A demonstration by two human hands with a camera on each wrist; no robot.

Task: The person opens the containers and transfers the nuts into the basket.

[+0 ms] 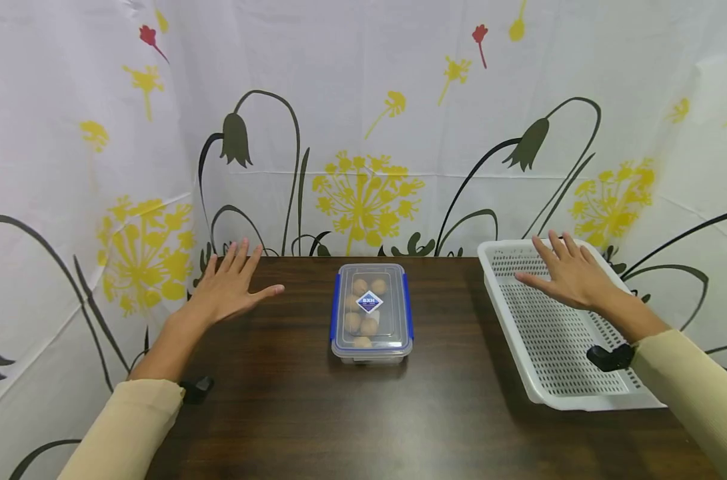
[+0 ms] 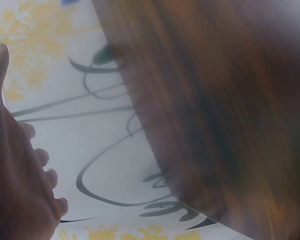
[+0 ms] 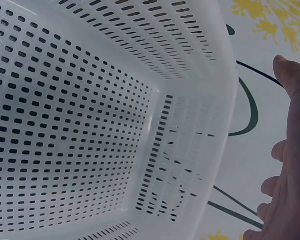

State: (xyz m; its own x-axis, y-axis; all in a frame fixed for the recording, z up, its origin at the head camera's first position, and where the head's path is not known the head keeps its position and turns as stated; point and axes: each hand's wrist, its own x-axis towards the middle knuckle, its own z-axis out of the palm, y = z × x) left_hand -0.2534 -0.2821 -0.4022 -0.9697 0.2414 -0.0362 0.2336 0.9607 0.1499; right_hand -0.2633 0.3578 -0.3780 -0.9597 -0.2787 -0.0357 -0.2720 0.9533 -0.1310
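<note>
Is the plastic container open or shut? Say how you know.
The container is shut: its clear lid lies flat on top, round brown items showing through. Cannot tell if the blue clips are latched.

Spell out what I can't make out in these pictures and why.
Head: exact count of brown balls in the box; its label covers part.
Head: part of the white basket's right side; the right sleeve blocks it.
Left wrist: the blue patch's full shape; the top edge cuts it.
Right wrist: the basket's leftmost part; the left edge cuts it.
</note>
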